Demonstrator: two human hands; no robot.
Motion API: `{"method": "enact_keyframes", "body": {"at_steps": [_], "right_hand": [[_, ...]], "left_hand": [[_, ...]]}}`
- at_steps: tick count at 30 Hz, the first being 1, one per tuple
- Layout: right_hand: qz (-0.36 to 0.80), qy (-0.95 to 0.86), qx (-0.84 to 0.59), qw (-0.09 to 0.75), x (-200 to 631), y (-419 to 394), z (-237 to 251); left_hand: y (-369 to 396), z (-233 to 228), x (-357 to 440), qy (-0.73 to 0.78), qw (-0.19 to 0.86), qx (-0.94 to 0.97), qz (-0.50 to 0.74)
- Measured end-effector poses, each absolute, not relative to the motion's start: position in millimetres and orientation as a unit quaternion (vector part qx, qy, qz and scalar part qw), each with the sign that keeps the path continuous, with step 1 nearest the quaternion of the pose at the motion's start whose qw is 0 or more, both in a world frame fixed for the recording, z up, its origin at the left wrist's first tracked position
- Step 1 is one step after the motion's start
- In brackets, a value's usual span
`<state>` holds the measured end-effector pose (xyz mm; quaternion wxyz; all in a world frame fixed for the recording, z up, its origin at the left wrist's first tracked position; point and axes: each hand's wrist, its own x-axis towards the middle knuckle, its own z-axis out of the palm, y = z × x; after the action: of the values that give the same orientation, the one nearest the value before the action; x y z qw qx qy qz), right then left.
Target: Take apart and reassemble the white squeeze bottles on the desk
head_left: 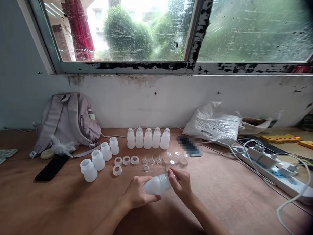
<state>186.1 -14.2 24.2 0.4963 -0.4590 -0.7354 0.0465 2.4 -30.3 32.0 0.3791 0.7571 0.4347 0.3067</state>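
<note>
A small translucent white baby bottle lies tilted on its side between my hands, above the table's front middle. My left hand is wrapped round its wide body. At the narrower end, my right hand has its fingers closed on the top; what exactly they pinch there is hidden. Just beyond lie several clear round lids, partly behind my right hand. To their left are several small clear teats and several white screw rings. Farther left, several open bottle bodies stand upright in a slanting row.
Several closed bottles stand in a row at the back. Left are a grey-pink backpack and a black phone. On the right lie a partly blurred phone, a silver plastic bag and a power strip with loose cables.
</note>
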Motion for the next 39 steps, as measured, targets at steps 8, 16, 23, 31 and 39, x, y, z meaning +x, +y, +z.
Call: {"method": "enact_keyframes", "body": {"at_steps": [8, 16, 23, 31, 39], "right_hand": [[0.092, -0.748, -0.422, 0.503, 188.5, -17.9, 24.0], [0.129, -0.722, -0.441, 0.518, 186.4, -16.9, 24.6], [0.121, -0.449, -0.616, 0.636, 239.1, 7.0, 35.7], [0.053, -0.540, -0.800, 0.258, 263.4, 23.3, 30.4], [0.057, -0.582, -0.776, 0.234, 252.9, 25.2, 16.2]], "left_hand": [[-20.4, 25.4, -10.1, 0.317, 0.743, 0.564, 0.173], [-14.1, 15.2, -10.1, 0.259, 0.808, 0.507, 0.150], [-12.8, 11.4, -34.9, 0.201, 0.835, 0.511, 0.027], [-13.1, 12.6, -35.4, 0.196, 0.837, 0.508, 0.052], [-17.1, 15.9, -34.8, 0.204, 0.825, 0.523, 0.062]]}}
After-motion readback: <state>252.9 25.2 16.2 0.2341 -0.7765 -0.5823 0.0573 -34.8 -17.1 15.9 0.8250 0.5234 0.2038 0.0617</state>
